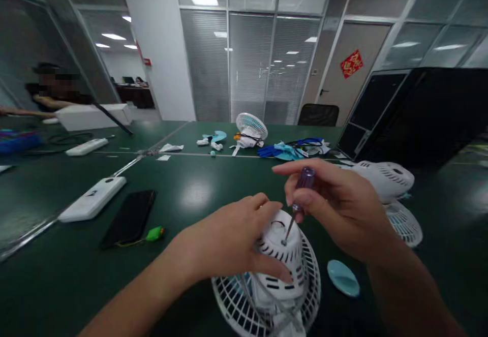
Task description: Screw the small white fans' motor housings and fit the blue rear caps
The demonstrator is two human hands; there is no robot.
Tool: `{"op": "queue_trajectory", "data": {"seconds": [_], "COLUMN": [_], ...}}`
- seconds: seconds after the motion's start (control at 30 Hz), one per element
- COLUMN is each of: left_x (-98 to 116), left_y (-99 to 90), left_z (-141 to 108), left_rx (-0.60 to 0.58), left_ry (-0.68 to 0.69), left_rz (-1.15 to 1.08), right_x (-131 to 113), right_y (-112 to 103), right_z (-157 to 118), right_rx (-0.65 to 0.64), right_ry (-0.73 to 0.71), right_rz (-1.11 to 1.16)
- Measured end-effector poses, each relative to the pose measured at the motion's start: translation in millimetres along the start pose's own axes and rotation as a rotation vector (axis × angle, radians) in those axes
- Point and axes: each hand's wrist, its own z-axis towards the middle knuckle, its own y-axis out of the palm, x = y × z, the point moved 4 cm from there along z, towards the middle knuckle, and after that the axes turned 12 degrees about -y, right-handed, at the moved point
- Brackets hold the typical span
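Observation:
A white fan (280, 281) lies grille down at the bottom centre, its motor housing upward. My left hand (232, 240) is wrapped round the left side of that housing. In my right hand (335, 205) is a screwdriver (305, 180) with a purple translucent handle, held between thumb and fingers with the index finger stretched out. The shaft slants down to the left, and its tip meets a screw spot on top of the housing. Beside the fan, to the right, lies a light blue oval piece (343, 278).
A black phone (129, 217), a green item (154, 234) and a white power strip (93, 200) lie left. Another fan (250, 128) and blue gloves (269, 151) are further back. More white fan parts (385, 179) and a large black case (419, 113) stand right. A person sits far left.

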Motion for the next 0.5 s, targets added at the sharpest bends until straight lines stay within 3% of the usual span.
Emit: {"op": "queue_trajectory", "data": {"seconds": [0.2, 0.4, 0.5], "left_x": [2.5, 1.4, 0.3], "left_y": [0.6, 2.3, 2.3], "left_z": [0.1, 1.8, 2.6], "left_rx": [-0.009, 0.007, 0.015], "left_ry": [0.005, -0.001, 0.004], "left_rz": [-0.009, -0.005, -0.009], "right_x": [-8.4, -13.6, -13.5], "right_y": [-4.3, -3.7, -7.2], "right_z": [4.7, 6.1, 6.4], "right_rx": [0.016, 0.089, 0.108], "right_ry": [-0.069, -0.252, -0.245], "right_rz": [-0.113, -0.324, -0.345]}}
